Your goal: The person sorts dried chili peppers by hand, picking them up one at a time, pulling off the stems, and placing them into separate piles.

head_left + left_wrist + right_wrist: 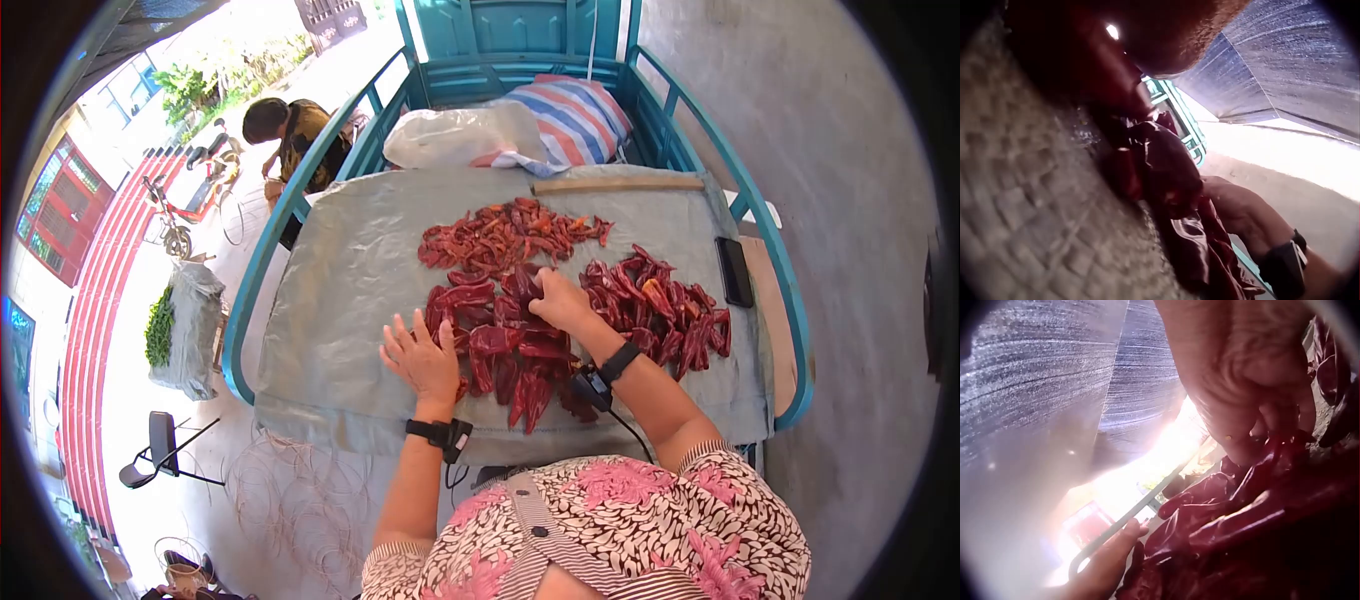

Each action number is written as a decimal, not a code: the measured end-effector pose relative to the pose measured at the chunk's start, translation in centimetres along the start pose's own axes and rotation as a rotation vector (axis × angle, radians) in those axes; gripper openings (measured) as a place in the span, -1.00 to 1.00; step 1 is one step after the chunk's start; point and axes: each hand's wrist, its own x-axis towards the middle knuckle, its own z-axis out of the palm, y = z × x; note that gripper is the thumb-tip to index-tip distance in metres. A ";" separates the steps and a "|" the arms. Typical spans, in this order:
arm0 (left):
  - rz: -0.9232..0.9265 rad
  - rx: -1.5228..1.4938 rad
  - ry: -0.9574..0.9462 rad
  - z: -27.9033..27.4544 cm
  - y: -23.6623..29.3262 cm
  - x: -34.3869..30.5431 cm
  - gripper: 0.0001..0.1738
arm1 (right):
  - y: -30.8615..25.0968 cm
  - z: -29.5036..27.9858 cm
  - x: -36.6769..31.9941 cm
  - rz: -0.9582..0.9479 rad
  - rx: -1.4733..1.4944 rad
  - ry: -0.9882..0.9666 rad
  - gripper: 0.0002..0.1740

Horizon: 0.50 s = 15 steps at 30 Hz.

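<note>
Large dark-red dried chili peppers (495,340) lie heaped at the front middle of a grey cloth (330,290). At the heap's back edge my right hand (563,300) has its fingers curled down and pinches a chili pepper (523,283). The right wrist view shows those fingertips (1244,450) bent in among glossy peppers. My left hand (425,365), fingers spread, is at the heap's left side. Another heap of dark-red peppers (655,310) lies to the right, and smaller, brighter, shrivelled ones (510,235) form a heap behind.
The cloth covers a board on a teal cart with side rails (260,270). A black phone (734,272) lies at the right, a wooden strip (620,184) at the back. Behind are a striped sack (580,120) and a pale bag (460,137). A person (300,140) bends beyond the left rail.
</note>
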 end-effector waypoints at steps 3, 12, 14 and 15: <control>-0.133 -0.073 -0.148 1.4 -0.9 -0.5 -0.44 | -0.4 -0.9 -0.9 -0.011 0.025 0.033 -0.51; -0.169 -0.634 -0.129 1.6 -2.7 0.0 -0.51 | 3.4 -7.0 -3.2 -0.036 0.063 0.100 -0.62; -0.158 -0.623 -0.139 1.7 -2.9 -0.1 -0.51 | 4.3 -7.9 -3.4 -0.040 0.101 0.138 -0.65; -0.152 -0.617 -0.142 1.8 -2.9 -0.1 -0.51 | 4.2 -8.6 -3.8 -0.005 0.086 0.153 -0.63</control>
